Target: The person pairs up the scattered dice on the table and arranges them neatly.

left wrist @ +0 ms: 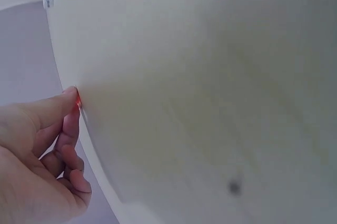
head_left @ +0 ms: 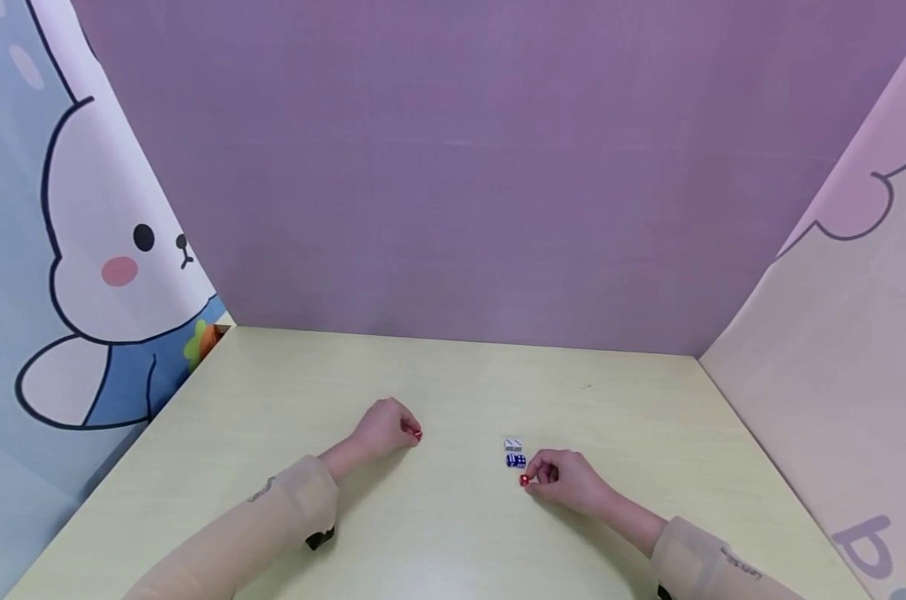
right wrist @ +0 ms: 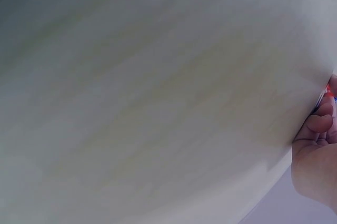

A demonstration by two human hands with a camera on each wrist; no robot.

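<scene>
Between thumb and fingertips, my left hand [head_left: 385,427] pinches a small red die [head_left: 418,435], mostly covered by the fingers. In the left wrist view only a red sliver of that die [left wrist: 79,98] shows at the fingertips. My right hand [head_left: 570,482] pinches another red die [head_left: 524,480] low at the table, just in front of the blue dice. Two blue dice [head_left: 516,461] with white pips lie side by side. Directly behind them sit two white dice [head_left: 513,445], also side by side. The right wrist view catches my right hand [right wrist: 318,145] at its edge.
The pale wooden table [head_left: 437,517] extends to a purple backdrop [head_left: 460,183]. A cloth with a cartoon rabbit [head_left: 122,250] hangs along the left side, and a pale pink cloth [head_left: 858,350] along the right.
</scene>
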